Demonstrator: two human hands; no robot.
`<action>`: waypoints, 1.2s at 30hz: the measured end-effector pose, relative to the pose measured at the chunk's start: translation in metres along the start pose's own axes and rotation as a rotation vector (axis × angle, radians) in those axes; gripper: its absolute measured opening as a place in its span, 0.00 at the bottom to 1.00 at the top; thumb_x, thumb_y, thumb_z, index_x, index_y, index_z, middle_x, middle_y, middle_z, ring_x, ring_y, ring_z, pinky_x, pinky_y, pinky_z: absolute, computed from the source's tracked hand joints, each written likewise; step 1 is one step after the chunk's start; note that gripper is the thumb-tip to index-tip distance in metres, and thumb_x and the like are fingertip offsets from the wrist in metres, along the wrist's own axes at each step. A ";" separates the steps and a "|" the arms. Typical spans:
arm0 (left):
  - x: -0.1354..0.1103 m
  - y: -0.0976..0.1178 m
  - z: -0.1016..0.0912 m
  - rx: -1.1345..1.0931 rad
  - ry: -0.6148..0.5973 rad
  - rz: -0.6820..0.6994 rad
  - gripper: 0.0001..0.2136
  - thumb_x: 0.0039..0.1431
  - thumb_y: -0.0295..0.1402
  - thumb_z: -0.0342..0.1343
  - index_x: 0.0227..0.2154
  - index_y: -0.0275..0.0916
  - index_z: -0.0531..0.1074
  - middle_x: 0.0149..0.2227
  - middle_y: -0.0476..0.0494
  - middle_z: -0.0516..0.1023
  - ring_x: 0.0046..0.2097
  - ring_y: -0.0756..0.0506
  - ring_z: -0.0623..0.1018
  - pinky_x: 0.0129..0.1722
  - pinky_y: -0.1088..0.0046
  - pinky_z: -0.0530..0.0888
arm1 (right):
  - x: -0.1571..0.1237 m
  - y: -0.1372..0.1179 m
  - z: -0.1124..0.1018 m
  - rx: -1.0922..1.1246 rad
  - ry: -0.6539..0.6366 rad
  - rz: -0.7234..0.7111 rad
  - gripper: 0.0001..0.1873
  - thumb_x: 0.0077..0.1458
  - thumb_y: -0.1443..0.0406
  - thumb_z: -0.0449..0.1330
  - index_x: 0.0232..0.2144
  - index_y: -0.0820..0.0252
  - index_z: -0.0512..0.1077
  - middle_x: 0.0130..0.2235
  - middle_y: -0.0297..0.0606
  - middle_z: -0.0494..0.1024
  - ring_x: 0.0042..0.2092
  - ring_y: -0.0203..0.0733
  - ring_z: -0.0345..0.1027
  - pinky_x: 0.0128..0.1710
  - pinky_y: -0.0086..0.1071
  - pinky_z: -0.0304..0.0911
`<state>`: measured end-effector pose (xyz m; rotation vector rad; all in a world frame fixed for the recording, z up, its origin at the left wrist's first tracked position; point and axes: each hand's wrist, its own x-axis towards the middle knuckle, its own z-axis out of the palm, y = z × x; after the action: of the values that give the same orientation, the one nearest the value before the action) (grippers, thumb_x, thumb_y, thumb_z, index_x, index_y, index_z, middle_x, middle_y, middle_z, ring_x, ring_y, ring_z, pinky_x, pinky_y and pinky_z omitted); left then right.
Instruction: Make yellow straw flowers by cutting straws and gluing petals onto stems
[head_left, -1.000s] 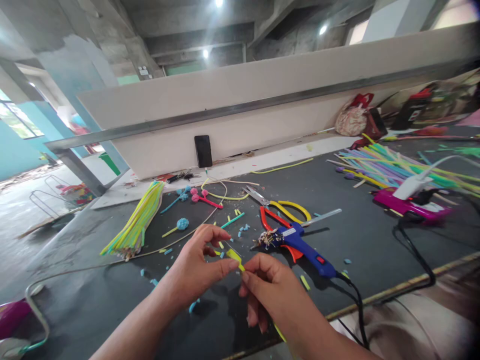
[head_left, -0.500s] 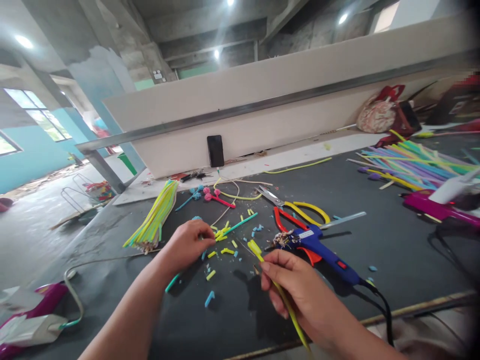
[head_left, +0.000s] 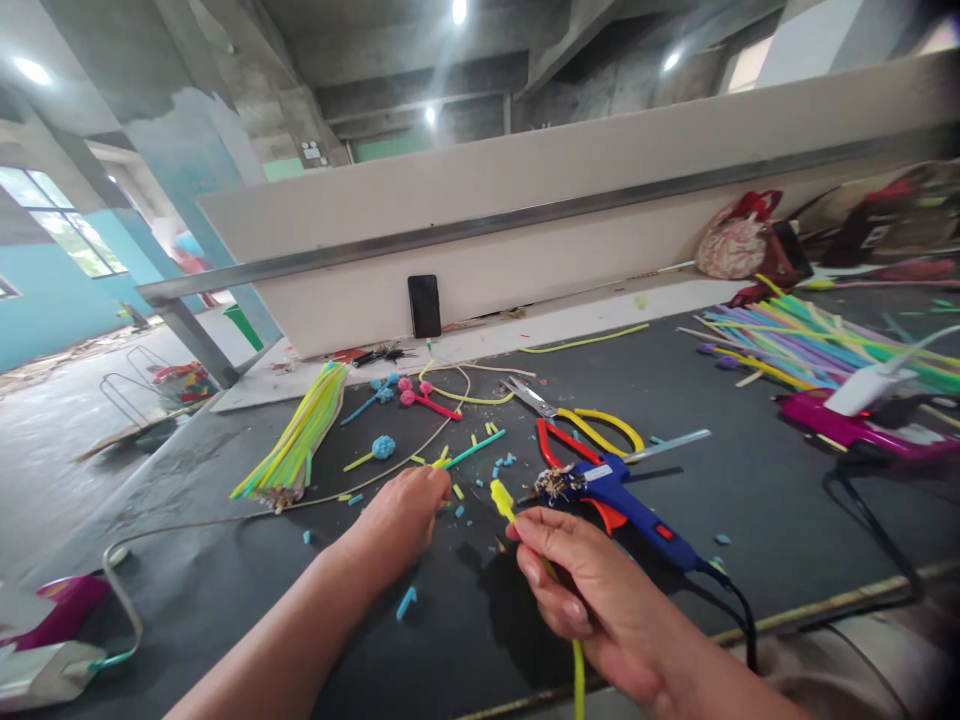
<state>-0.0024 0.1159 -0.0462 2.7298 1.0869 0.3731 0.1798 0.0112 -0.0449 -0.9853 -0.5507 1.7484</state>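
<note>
My right hand [head_left: 574, 575] pinches a yellow pipe cleaner [head_left: 577, 670] just below its top, where short yellow pieces [head_left: 501, 497] form a small bud. Its long stem hangs down past my palm. My left hand [head_left: 411, 505] is down at the table with curled fingers, among cut yellow and blue bits; its fingertips are mostly hidden. Just beyond it lies a green pipe cleaner [head_left: 476, 448] beside some yellow bits [head_left: 442, 459]. Close to the bud, the blue glue gun [head_left: 626, 500] lies with its nozzle pointing left.
Scissors [head_left: 592, 425] with yellow handles lie behind the glue gun. A bundle of yellow-green pipe cleaners [head_left: 300, 430] is at left, a multicoloured pile [head_left: 825, 340] at right. Blue [head_left: 383, 447] and pink [head_left: 409, 391] ball-topped stems lie behind my left hand. A phone [head_left: 424, 306] leans on the partition.
My left hand has moved nearer to me with its fingers more curled, uncovering the blue ball-topped stem. My right hand still holds the yellow pipe cleaner. The view has shifted slightly.
</note>
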 end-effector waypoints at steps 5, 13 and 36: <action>-0.002 0.004 -0.015 -0.186 0.084 -0.050 0.10 0.54 0.23 0.44 0.36 0.39 0.68 0.37 0.43 0.73 0.40 0.46 0.72 0.40 0.71 0.66 | -0.004 0.000 0.005 -0.019 -0.017 -0.055 0.09 0.52 0.63 0.58 0.23 0.62 0.67 0.16 0.27 0.67 0.11 0.22 0.49 0.11 0.20 0.40; -0.003 0.027 -0.039 -0.889 0.067 -0.428 0.02 0.48 0.28 0.55 0.24 0.37 0.68 0.22 0.50 0.72 0.26 0.50 0.72 0.30 0.74 0.67 | -0.002 0.003 0.007 -0.107 0.018 -0.149 0.10 0.53 0.62 0.56 0.23 0.61 0.65 0.16 0.27 0.67 0.12 0.24 0.51 0.10 0.20 0.43; -0.006 0.055 -0.007 -1.062 0.300 -0.341 0.04 0.45 0.30 0.61 0.20 0.38 0.71 0.30 0.51 0.64 0.32 0.51 0.64 0.31 0.76 0.62 | -0.006 0.011 0.016 -0.237 0.052 -0.121 0.11 0.53 0.59 0.54 0.24 0.59 0.62 0.15 0.25 0.67 0.11 0.25 0.54 0.10 0.19 0.44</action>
<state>0.0274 0.0726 -0.0260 1.5623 0.9746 0.9762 0.1616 0.0032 -0.0418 -1.1341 -0.7808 1.5702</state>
